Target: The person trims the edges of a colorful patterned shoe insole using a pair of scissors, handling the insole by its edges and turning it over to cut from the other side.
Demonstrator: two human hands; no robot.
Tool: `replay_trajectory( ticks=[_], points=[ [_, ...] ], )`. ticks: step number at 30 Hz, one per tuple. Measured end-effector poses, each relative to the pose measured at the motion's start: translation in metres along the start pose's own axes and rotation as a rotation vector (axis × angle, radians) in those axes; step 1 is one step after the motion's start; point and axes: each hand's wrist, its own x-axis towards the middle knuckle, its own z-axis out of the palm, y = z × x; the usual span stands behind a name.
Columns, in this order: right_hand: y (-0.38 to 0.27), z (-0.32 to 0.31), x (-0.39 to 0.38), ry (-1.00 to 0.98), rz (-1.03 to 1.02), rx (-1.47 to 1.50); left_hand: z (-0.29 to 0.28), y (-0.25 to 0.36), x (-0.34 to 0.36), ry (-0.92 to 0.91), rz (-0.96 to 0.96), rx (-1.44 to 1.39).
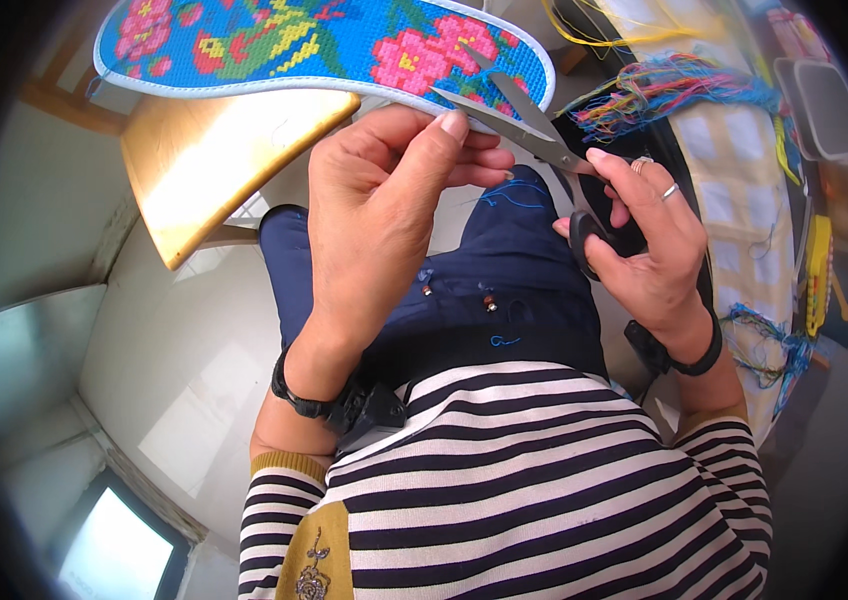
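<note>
An embroidered insole (344, 85) stretches across the top of the head view, blue with pink flowers and a green, red and yellow figure, bound in a pale edge. My left hand (374, 220) is closed, its thumb and fingers pinching the insole's near edge toward the right end. Scissors (549, 148) with dark handles are in my right hand (649, 235), fingers in the loops. Their blades stand apart, pointing left over the insole's right end. Whether a thread lies between the blades is too small to tell.
A wooden seat (229, 150) stands below the insole on the left. On the right, a checked cloth (729, 210) bears a bundle of coloured threads (669, 95), a tangle of blue threads (774, 345) and a yellow-handled tool (819, 270). Loose blue thread (514, 190) lies on my trousers.
</note>
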Motion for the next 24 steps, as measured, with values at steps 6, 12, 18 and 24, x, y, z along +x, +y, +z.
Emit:
replay_trajectory(
  ticks=[6, 12, 18, 24],
  points=[
    [-0.002, 0.005, 0.003, 0.052, -0.051, -0.086, 0.004, -0.001, -0.001, -0.017, 0.033, -0.021],
    [-0.002, 0.005, 0.003, 0.064, -0.111, -0.096, 0.004, 0.001, -0.002, 0.001, 0.062, -0.03],
    [0.0, 0.007, 0.002, -0.033, -0.005, 0.189, 0.001, 0.002, 0.001, 0.0, 0.047, -0.039],
    [-0.013, 0.009, -0.005, -0.141, 0.587, 1.532, 0.004, 0.006, 0.003, 0.043, 0.008, -0.144]
  ],
)
